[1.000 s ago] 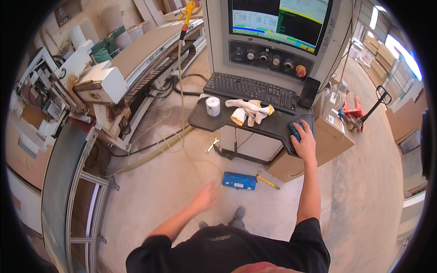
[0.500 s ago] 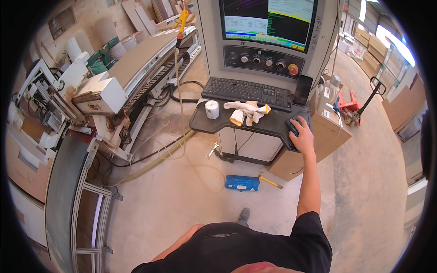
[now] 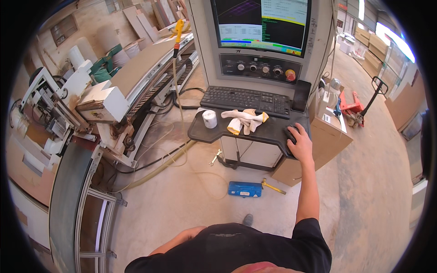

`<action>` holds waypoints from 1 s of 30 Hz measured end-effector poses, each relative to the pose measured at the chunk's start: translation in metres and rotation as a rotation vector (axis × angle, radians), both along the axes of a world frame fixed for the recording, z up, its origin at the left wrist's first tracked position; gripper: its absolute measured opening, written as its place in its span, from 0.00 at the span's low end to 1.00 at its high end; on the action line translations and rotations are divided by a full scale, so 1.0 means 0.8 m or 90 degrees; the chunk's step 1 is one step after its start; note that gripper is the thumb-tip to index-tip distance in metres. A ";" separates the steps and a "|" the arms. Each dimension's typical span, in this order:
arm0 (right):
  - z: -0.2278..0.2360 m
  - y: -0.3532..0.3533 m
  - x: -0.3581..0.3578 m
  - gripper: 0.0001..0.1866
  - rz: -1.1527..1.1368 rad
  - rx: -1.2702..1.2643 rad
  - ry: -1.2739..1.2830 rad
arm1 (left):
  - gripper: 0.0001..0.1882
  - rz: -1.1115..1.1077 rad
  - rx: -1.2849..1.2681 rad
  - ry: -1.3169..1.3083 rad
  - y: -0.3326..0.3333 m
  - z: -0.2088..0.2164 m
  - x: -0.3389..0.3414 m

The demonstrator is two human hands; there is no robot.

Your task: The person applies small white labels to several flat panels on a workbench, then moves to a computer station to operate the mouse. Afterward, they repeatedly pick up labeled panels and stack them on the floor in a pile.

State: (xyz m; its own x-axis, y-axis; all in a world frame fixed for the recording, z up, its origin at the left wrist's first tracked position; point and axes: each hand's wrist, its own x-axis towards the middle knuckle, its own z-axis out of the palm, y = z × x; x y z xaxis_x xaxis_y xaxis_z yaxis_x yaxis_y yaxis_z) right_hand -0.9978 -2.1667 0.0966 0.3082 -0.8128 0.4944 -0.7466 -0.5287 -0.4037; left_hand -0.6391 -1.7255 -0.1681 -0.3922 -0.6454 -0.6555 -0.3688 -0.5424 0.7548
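My right hand [image 3: 301, 144] rests over a black computer mouse [image 3: 290, 134] at the right end of a dark shelf [image 3: 205, 133]. Left of it a pair of white work gloves [image 3: 246, 121] with yellow cuffs lies crumpled. A white roll [image 3: 209, 119] stands beside the gloves. Behind them is a black keyboard [image 3: 246, 101], and a dark phone [image 3: 300, 96] leans upright at its right end. Above rises a machine console with a lit screen [image 3: 261, 22], a row of knobs and a red button [image 3: 290, 74]. Of my left arm only a bent part shows; the left hand is hidden.
On the floor below lie a blue toolbox [image 3: 245, 189], a yellow-handled hammer [image 3: 274, 186] and a wrench [image 3: 215, 157]. Hoses and cables cross the floor at left beside a long machine bed [image 3: 136, 68] and a conveyor [image 3: 68, 191]. A red pallet jack [image 3: 350, 107] stands at right.
The view has tilted a little, so the console and shelf sit slightly differently in it. On the screen, the purple drawing looks different. My right hand stays on the mouse.
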 end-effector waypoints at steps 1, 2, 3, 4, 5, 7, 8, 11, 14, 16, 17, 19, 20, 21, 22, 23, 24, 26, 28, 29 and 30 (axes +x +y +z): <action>-0.001 -0.001 -0.002 0.27 0.007 -0.048 -0.029 | 0.21 0.008 0.016 0.003 -0.003 0.003 -0.003; 0.000 -0.006 -0.004 0.27 0.003 0.000 -0.003 | 0.22 0.016 0.032 0.005 -0.006 0.006 -0.005; 0.000 -0.009 -0.006 0.28 0.000 0.001 -0.003 | 0.23 0.023 0.048 0.010 -0.009 0.008 -0.007; 0.003 -0.014 -0.009 0.28 0.010 0.025 0.018 | 0.24 0.026 0.015 0.027 -0.010 0.011 -0.008; 0.004 -0.016 -0.009 0.27 -0.032 -0.079 -0.026 | 0.24 0.031 -0.019 0.047 -0.010 0.013 -0.010; 0.001 0.001 -0.002 0.25 -0.055 -0.219 -0.072 | 0.24 0.072 -0.078 0.098 -0.001 0.014 -0.012; -0.008 0.024 0.009 0.22 -0.038 -0.243 -0.167 | 0.25 0.109 -0.109 0.125 0.008 0.013 -0.014; -0.057 0.116 0.038 0.10 0.280 -0.138 -0.265 | 0.25 0.211 -0.076 0.053 0.047 0.003 -0.025; -0.163 0.249 0.086 0.10 0.481 0.629 0.080 | 0.20 0.213 -0.078 -0.014 0.081 -0.011 -0.033; -0.226 0.291 0.082 0.13 0.495 0.868 0.067 | 0.20 0.239 -0.069 -0.020 0.097 -0.022 -0.034; -0.253 0.298 0.082 0.13 0.525 0.879 0.043 | 0.21 0.256 -0.069 -0.017 0.104 -0.027 -0.034; -0.285 0.317 0.083 0.13 0.558 0.939 0.035 | 0.21 0.279 -0.074 -0.012 0.116 -0.033 -0.026; -0.289 0.318 0.090 0.13 0.563 0.975 0.025 | 0.21 0.288 -0.074 -0.007 0.124 -0.034 -0.018; -0.289 0.321 0.103 0.14 0.566 1.007 0.016 | 0.22 0.296 -0.077 -0.004 0.134 -0.037 -0.009; -0.287 0.326 0.122 0.14 0.581 0.973 0.077 | 0.22 0.309 -0.083 -0.002 0.146 -0.039 0.003; -0.283 0.328 0.152 0.14 0.602 0.933 0.137 | 0.22 0.327 -0.090 -0.006 0.160 -0.040 0.015; -0.279 0.332 0.192 0.14 0.628 0.889 0.194 | 0.22 0.348 -0.095 -0.011 0.176 -0.042 0.027; -0.284 0.348 0.267 0.13 0.632 0.806 0.285 | 0.23 0.405 -0.104 -0.018 0.218 -0.048 0.057; -0.313 0.360 0.320 0.12 0.572 0.735 0.365 | 0.20 0.483 -0.130 0.012 0.273 -0.053 0.085; -0.336 0.359 0.341 0.12 0.594 0.775 0.316 | 0.19 0.531 -0.130 0.056 0.303 -0.054 0.094; -0.363 0.361 0.363 0.11 0.587 0.827 0.277 | 0.19 0.577 -0.098 0.079 0.332 -0.051 0.105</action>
State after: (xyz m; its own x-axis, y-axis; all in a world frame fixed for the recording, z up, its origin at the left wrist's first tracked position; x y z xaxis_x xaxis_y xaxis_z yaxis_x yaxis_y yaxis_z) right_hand -0.7072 -1.8776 -0.1938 0.8161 -0.0644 -0.5743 -0.5609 -0.3271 -0.7605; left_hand -0.5550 -1.4597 -0.2087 0.2438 -0.8164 -0.5236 0.2359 -0.4737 0.8485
